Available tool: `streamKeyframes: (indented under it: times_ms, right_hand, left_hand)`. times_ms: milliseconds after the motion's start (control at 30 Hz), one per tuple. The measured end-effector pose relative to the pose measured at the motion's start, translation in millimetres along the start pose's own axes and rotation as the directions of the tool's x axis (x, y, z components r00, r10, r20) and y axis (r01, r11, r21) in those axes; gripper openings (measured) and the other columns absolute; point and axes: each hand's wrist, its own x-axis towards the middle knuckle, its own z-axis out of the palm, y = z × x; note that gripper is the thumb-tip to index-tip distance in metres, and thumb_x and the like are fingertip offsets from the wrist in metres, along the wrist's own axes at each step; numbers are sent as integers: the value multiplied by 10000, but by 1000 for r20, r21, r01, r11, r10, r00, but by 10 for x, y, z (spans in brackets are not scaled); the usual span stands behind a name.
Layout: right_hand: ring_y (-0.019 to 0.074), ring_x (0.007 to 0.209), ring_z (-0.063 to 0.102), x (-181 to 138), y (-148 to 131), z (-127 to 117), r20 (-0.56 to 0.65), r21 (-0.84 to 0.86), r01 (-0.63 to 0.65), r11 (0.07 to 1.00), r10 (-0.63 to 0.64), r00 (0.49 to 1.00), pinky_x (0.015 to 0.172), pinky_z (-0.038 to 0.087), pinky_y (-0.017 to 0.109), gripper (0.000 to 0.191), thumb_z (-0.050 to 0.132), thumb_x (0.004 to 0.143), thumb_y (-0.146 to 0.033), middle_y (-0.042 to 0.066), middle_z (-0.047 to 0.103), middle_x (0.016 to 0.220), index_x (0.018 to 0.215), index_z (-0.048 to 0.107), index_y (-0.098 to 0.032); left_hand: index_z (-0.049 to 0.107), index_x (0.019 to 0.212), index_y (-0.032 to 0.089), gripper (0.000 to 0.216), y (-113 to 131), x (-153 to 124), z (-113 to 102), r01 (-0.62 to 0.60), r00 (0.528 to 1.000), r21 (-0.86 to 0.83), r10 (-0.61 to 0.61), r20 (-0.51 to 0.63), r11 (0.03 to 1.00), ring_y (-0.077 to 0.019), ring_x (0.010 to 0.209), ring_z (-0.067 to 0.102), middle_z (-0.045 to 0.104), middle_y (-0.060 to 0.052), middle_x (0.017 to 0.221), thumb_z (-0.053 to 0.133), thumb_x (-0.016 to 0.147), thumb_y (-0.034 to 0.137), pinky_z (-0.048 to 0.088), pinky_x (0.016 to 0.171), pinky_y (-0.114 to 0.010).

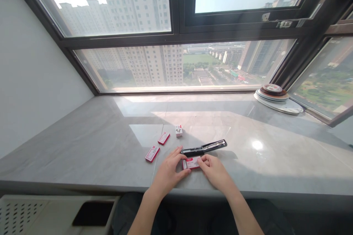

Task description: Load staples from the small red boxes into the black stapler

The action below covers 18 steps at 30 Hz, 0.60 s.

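Note:
A small red and white staple box point(191, 162) lies near the front edge of the grey stone sill point(110, 147). My left hand point(168, 170) pinches its left end with thumb and fingers. My right hand point(213, 169) grips its right end the same way. Just behind the box lies a black stapler point(205, 147), swung open so its metal rail shows. Two more red boxes point(152, 153) point(163, 138) lie flat to the left, and a small white box point(178, 130) stands behind them.
A stack of round plates or coasters point(275, 97) sits at the back right by the window frame. A white perforated cabinet top with a dark recess point(92, 213) is below the sill on the left. A white wall bounds the left side.

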Motion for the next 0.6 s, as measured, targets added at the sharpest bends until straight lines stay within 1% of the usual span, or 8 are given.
streamKeyframes:
  times_ms: [133,200,267,333,400,433,533,600]
  right_hand:
    - [186,494,550,12,99,-141,30,-20,-59,998,60,998,490,351,271,383,572,930,-569,9,637,542,837,678,-213]
    - [190,495,547,-29,87,-224,-29,-99,-71,993,69,997,493,344,274,361,589,921,-568,-3,617,529,845,666,-224]
    - [196,508,551,-73,14,-274,-116,-202,-53,978,30,993,500,335,280,330,595,923,-557,-17,595,528,874,664,-238]
    - [201,525,560,-93,-105,-275,-156,-274,4,962,-49,987,519,343,290,305,565,950,-529,-31,578,537,992,693,-255]
    - [206,565,589,-72,-239,-224,-137,-304,87,949,-134,982,559,375,302,315,531,976,-482,-25,610,582,1132,711,-277]
    - [209,597,611,-46,-299,-184,-115,-313,124,942,-167,979,586,393,307,315,528,979,-459,-14,646,628,1160,719,-288]
    - [221,688,663,68,-420,-41,-41,-300,179,937,-200,979,644,423,314,272,548,966,-422,13,723,727,1071,755,-281]
    - [221,683,670,145,-442,50,14,-209,166,964,-166,986,643,432,308,272,555,963,-429,15,726,695,1042,745,-251]
  left_hand:
    - [668,1142,316,246,-7,-18,-76,-13,999,1,13,45,1000,-243,1509,408,457,-1,1609,716,901,302,419,1214,-427]
    - [653,1160,311,260,1,-31,-79,-28,999,13,28,43,1000,-238,1521,388,436,-4,1624,703,905,295,412,1220,-423]
    - [635,1189,301,293,14,-47,-55,-38,999,37,38,14,999,-248,1531,368,407,-19,1641,691,902,287,413,1220,-432]
    - [613,1222,288,327,28,-63,-21,-43,999,61,44,-21,997,-261,1534,361,388,-37,1650,677,901,281,418,1217,-449]
    - [591,1243,278,344,37,-78,7,-47,998,74,51,-44,996,-265,1532,364,388,-47,1650,665,906,276,421,1216,-457]
    - [586,1246,277,342,37,-83,16,-51,997,79,55,-49,996,-262,1532,364,390,-45,1649,659,912,272,421,1217,-457]
    - [595,1245,281,318,21,-89,28,-72,996,98,76,-42,993,-259,1535,357,381,-33,1654,643,931,266,420,1221,-460]
    - [609,1241,281,306,3,-86,28,-86,995,106,90,-33,991,-266,1535,357,378,-33,1655,645,938,274,422,1220,-474]
